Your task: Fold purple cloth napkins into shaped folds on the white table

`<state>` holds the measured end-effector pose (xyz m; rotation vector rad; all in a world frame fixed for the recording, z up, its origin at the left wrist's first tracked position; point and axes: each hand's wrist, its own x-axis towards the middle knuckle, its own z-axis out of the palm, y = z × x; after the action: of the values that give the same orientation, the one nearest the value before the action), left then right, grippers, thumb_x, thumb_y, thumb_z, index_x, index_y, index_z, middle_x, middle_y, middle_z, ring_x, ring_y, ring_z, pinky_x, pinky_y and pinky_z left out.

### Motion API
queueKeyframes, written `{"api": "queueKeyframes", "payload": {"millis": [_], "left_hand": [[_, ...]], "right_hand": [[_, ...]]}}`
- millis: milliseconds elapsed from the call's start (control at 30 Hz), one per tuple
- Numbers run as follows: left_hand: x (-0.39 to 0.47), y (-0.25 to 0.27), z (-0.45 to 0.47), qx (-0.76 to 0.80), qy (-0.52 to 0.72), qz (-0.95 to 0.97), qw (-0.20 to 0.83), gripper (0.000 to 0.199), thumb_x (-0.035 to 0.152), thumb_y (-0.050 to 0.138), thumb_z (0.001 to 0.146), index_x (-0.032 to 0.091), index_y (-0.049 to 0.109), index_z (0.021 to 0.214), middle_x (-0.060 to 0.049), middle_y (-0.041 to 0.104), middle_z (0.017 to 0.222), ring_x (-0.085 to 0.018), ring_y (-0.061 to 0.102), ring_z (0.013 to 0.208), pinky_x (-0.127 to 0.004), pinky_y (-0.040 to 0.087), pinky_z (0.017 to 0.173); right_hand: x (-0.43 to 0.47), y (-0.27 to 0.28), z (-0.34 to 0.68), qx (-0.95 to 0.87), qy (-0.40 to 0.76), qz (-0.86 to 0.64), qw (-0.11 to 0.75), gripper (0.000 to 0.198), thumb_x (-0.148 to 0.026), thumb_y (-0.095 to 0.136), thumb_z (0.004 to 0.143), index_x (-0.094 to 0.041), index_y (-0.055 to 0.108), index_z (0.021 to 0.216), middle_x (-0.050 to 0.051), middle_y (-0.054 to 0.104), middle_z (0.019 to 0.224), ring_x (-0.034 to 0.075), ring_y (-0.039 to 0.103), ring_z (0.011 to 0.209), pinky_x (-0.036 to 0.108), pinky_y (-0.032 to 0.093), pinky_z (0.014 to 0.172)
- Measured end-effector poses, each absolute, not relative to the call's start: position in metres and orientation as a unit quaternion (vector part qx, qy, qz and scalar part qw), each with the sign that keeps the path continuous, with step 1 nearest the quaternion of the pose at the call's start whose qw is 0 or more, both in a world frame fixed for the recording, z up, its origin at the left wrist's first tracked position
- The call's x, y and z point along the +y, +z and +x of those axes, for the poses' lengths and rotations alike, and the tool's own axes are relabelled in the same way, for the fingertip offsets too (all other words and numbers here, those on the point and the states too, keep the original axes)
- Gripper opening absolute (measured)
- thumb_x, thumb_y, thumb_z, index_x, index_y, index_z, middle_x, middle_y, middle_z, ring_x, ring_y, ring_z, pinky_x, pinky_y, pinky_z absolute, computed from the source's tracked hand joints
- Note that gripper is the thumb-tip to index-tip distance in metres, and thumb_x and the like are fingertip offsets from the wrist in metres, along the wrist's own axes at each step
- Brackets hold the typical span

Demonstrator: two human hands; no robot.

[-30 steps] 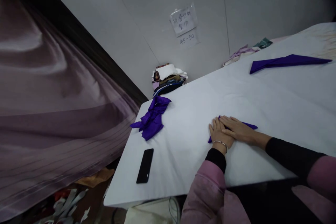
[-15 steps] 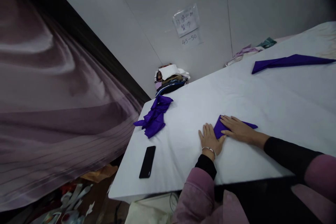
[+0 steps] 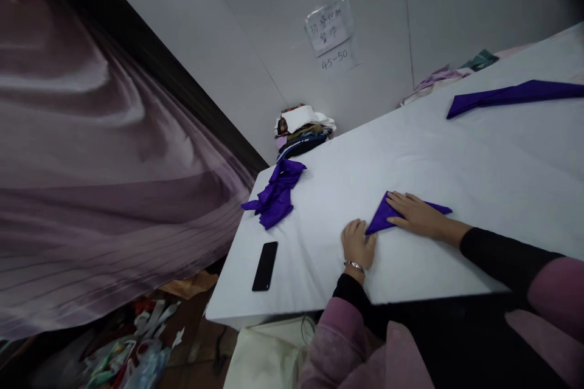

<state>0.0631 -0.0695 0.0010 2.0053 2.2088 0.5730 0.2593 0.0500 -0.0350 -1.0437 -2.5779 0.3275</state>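
Observation:
A purple cloth lies folded flat on the white-covered table, with a pointed corner at its left and a thin tip to its right. My right hand rests spread on top of it, palm down, hiding its middle. At the cloth's left corner is my left hand, a bracelet at its wrist. Its fingers are curled, and the corner sits between them and the thumb.
A crumpled purple cloth and a black phone lie on the table's left part. Folded clothes are stacked by the wall. A long folded purple cloth lies far right. A pink curtain hangs at left.
My left hand has shifted slightly left and its spread fingers have curled at the corner. The cloth's left part now reaches further out to a point. My right hand stays on the cloth.

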Motion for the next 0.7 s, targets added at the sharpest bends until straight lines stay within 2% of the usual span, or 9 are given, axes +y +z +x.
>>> {"api": "queueKeyframes", "payload": {"millis": [133, 267, 700], "left_hand": [[-0.0651, 0.0071, 0.0675, 0.729, 0.214, 0.647, 0.065, 0.026, 0.028, 0.063, 0.080, 0.025, 0.066, 0.105, -0.002, 0.066, 0.106, -0.018, 0.054, 0.104, -0.033, 0.041, 0.095], [-0.0608, 0.0118, 0.0716, 0.740, 0.204, 0.637, 0.075, 0.016, 0.023, 0.059, 0.082, 0.026, 0.069, 0.094, -0.001, 0.067, 0.094, -0.019, 0.056, 0.095, -0.033, 0.043, 0.088], [-0.0635, 0.0088, 0.0717, 0.753, 0.208, 0.621, 0.062, 0.020, 0.014, 0.054, 0.079, 0.022, 0.069, 0.087, -0.003, 0.068, 0.086, -0.020, 0.057, 0.087, -0.032, 0.045, 0.082]], "right_hand": [[0.0509, -0.0367, 0.2595, -0.907, 0.114, -0.367, 0.173, 0.076, -0.066, 0.029, 0.087, -0.018, 0.029, 0.146, 0.012, 0.032, 0.148, 0.029, 0.024, 0.137, 0.050, 0.024, 0.110], [0.0514, -0.0391, 0.2595, -0.907, 0.108, -0.365, 0.181, 0.075, -0.065, 0.029, 0.087, -0.020, 0.027, 0.147, 0.010, 0.032, 0.148, 0.028, 0.024, 0.137, 0.050, 0.024, 0.111], [0.0490, -0.0341, 0.2616, -0.911, 0.107, -0.366, 0.160, 0.074, -0.065, 0.029, 0.088, -0.017, 0.031, 0.145, 0.012, 0.030, 0.149, 0.028, 0.023, 0.137, 0.050, 0.022, 0.112]]}}
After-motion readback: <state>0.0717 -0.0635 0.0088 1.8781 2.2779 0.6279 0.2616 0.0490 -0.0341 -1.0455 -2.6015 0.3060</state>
